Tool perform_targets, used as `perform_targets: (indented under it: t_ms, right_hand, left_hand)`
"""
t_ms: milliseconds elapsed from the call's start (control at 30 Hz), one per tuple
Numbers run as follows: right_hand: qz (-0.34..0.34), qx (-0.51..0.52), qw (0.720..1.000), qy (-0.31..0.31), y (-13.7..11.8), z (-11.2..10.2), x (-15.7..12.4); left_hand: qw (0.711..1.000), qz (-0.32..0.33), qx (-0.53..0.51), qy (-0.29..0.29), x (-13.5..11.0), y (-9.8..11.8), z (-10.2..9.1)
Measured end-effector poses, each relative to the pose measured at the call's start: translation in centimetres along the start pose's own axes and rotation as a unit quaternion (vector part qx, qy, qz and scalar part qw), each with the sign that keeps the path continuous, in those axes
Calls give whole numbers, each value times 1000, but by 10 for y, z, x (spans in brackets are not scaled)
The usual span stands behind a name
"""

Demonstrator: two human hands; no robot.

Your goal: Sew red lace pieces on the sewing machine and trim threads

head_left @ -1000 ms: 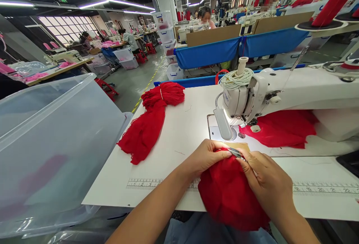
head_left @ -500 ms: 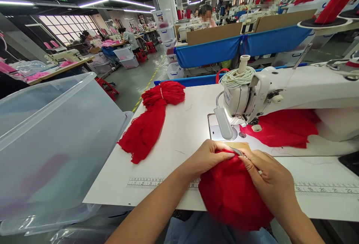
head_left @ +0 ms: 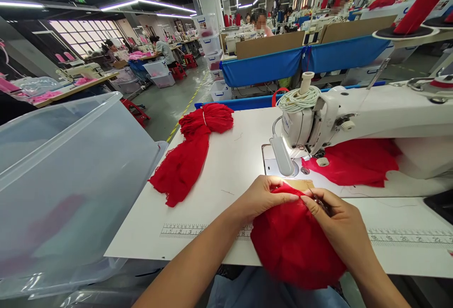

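A gathered piece of red fabric [head_left: 297,246] hangs over the table's front edge above my lap. My left hand [head_left: 269,197] is closed, pinching its top edge between thumb and fingers. My right hand [head_left: 336,223] pinches the same edge a little to the right. Small metal thread snips [head_left: 322,205] are tucked inside my right fingers, mostly hidden. Just beyond both hands stands a white sewing machine [head_left: 389,112], its lamp lit. Another red fabric piece [head_left: 357,159] lies under its arm.
A tied bundle of red fabric [head_left: 193,152] lies on the white table [head_left: 219,204] at left. A ruler scale [head_left: 180,230] runs along the front. A large clear plastic bin [head_left: 71,171] stands left of the table. Red thread cones [head_left: 421,5] are at upper right. Other people sit farther back.
The snips' blades, earlier pointing at the fabric edge between my hands, are now drawn back into my right palm. My right thumb and forefinger have come onto the fabric edge.
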State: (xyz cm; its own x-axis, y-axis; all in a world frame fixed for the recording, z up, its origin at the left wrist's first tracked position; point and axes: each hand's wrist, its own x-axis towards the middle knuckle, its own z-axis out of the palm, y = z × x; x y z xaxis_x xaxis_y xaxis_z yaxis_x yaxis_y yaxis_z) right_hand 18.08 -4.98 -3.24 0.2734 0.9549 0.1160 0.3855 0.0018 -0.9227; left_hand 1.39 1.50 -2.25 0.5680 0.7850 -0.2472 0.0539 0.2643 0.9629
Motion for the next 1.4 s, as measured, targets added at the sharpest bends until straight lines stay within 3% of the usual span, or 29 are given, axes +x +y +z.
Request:
perform_targets:
  t_ms: [200,400,533,600,667,733,867,1067,1133,1200,1233,1333,1367,1400]
  right_hand:
    - [-27,21,999,12,-6,3,-2]
    - [-8,31,991,128,-1,-2,-1]
    - [-33,-103,993,52,18,-18,1]
    - [-87,-225,969,55,33,-32,-1]
    - [-148,-374,909,109,49,-46,-5]
    - [-188,-457,860,130,61,-59,-11]
    - [-208,-496,833,132,74,-74,-20]
    - [-198,-482,842,142,73,-79,-18]
    - [-207,-435,862,156,63,-73,-20]
    - [-226,-336,901,156,47,-60,-27]
    - [-238,-274,922,136,38,-51,-33]
    - [-275,-152,949,-16,16,-21,-52]
    - [-269,-130,953,-45,11,-12,-57]
    - [-259,-109,959,-36,7,-4,-59]
  left_hand:
    - [997,62,30,-18,1,0,0]
    - [998,17,48,21,0,2,0]
    - [996,29,85,17,-1,7,-3]
    - [988,47,140,41,-1,11,-9]
    - [981,50,174,67,-1,13,-16]
    - [981,32,178,72,-2,15,-24]
    - [982,-5,182,46,-3,14,-35]
    - [976,-1,212,40,-5,14,-41]
    - [971,4,234,37,-7,14,-43]
    - [959,8,280,31,-9,14,-43]
    - [955,10,296,29,-10,13,-41]
    - [962,15,273,28,-12,13,-31]
    - [971,16,238,22,-14,13,-25]
    - [980,15,198,11,-17,14,-20]
